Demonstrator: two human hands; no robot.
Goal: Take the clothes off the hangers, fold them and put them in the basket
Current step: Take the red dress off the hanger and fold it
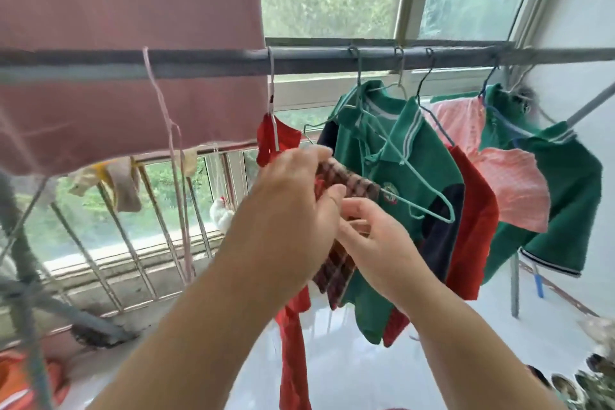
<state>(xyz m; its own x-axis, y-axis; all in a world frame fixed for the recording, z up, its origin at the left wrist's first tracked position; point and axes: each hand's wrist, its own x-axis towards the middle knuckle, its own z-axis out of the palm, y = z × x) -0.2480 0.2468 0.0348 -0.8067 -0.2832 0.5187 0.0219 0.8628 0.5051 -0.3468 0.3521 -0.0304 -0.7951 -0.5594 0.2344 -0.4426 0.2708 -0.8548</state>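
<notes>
Several shirts (416, 156) are hanging on the rail (299, 60); below it, our left hand (293, 196) and right hand (376, 236) are gripping a checked cloth (352, 181).

I see two hands, a left hand (293, 190) and a right hand (376, 236), and one checked cloth (352, 181). On one rail (199, 58) I count three green shirts (352, 140) (422, 156) (572, 190), as far as I can tell, two red clothes (289, 140) (476, 226), one pink top (509, 183) and one big sheet (133, 43). There is one white toy hen (221, 214) too.
</notes>
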